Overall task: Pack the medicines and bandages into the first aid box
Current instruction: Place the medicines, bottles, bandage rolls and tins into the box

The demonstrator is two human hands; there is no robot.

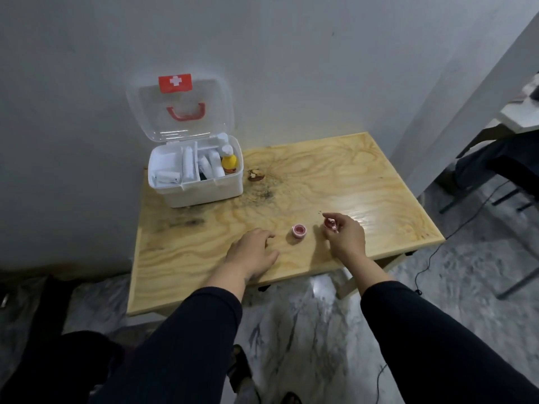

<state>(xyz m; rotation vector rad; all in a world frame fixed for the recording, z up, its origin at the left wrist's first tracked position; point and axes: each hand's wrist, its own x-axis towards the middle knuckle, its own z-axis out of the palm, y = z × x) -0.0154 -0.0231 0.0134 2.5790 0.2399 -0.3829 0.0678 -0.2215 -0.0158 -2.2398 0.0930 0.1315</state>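
Observation:
A white first aid box point(201, 191) stands open at the table's far left corner, its clear lid point(180, 109) with a red cross label upright against the wall. Inside it are white bandage rolls, white packets and a yellow bottle point(229, 162). A small pink and white jar point(299, 231) sits uncapped on the table between my hands. My right hand point(345, 234) holds its small pink cap point(330, 223) in the fingertips, just right of the jar. My left hand point(252, 252) rests palm down on the table to the jar's left, fingers spread and holding nothing.
The wooden table point(350, 176) has a dark knot point(256, 175) beside the box and dark stains near it. The wall runs behind the box. Metal furniture legs and a black cable point(431, 258) lie on the floor to the right.

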